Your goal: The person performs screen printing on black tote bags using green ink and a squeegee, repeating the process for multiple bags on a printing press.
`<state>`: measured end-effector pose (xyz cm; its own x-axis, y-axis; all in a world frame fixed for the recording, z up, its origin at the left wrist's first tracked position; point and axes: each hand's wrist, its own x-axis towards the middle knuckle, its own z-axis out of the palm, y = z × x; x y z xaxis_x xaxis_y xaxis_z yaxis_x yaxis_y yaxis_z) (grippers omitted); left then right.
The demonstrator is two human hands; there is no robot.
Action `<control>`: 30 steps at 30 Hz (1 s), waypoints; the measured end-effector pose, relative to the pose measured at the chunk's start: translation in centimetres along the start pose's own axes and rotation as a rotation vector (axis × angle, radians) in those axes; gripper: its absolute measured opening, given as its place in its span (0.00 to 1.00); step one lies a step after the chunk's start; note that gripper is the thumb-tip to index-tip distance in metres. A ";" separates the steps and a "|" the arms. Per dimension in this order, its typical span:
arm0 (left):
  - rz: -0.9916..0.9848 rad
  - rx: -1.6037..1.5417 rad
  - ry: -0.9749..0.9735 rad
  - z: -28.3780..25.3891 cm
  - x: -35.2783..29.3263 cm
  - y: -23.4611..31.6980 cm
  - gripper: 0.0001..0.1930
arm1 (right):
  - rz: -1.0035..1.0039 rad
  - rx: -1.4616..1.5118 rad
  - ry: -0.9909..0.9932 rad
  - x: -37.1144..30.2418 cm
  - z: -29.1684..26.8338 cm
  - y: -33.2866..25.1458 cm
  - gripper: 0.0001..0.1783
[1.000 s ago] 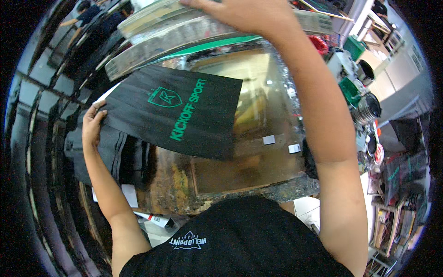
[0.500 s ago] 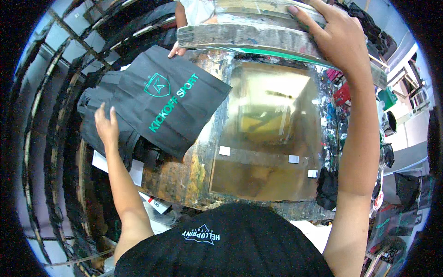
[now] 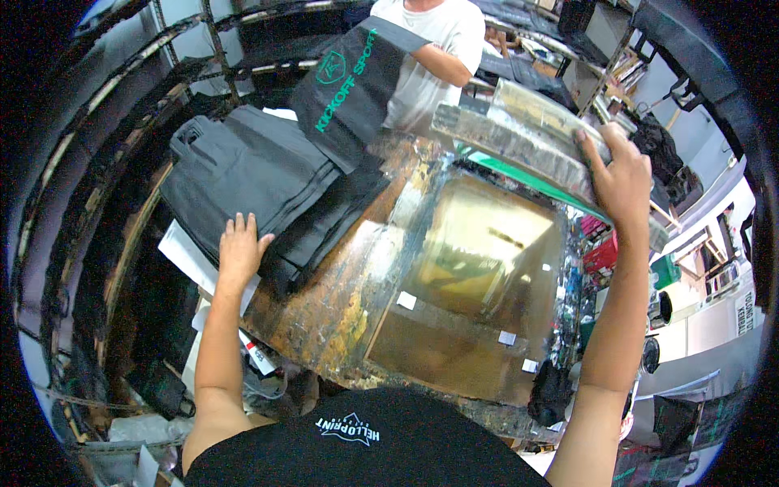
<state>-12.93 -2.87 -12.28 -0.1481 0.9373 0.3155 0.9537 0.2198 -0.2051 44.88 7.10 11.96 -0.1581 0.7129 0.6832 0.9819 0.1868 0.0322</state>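
My left hand (image 3: 241, 247) lies with its fingers stretched out on the near edge of a stack of black fabric bags (image 3: 243, 174). Far to the right, my right hand (image 3: 623, 174) grips the corner of a raised wooden screen-printing frame (image 3: 519, 142), whose underside shows a green strip. Beneath the frame, a glossy brownish printing board (image 3: 462, 333) bears several small white tabs. Behind the stack hangs a black bag (image 3: 357, 89) printed with a green shield emblem and green lettering. It is beside a co-worker (image 3: 442, 40), whose hand is hidden.
Racks with dark shelves (image 3: 97, 97) curve along the left. The board lies on a paint-stained wooden table (image 3: 316, 325). A black cloth (image 3: 550, 394) sits at the board's right edge, with red and green containers (image 3: 665, 272) beyond. White sheets (image 3: 191, 252) stick out under the stack.
The printed bag has moved up and away from the stack toward the co-worker. My left hand now rests on the stack's near edge. My right hand still holds the raised frame. The view has shifted.
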 end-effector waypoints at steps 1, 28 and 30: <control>-0.011 -0.018 -0.013 0.1 0.0 -0.1 0.36 | -0.020 0.012 0.049 -0.1 0.0 -0.2 0.32; 0.527 -0.559 -0.316 -4.1 5.6 31.3 0.09 | -0.011 0.009 0.081 -0.6 -0.2 0.1 0.35; 0.562 -0.606 -0.352 -1.8 5.2 37.5 0.12 | -0.013 -0.023 0.035 -0.1 -0.3 0.1 0.36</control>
<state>22.54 9.77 -16.70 0.4060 0.9138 -0.0069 0.8691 -0.3838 0.3121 45.02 6.86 12.14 -0.1677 0.6863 0.7077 0.9819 0.1802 0.0579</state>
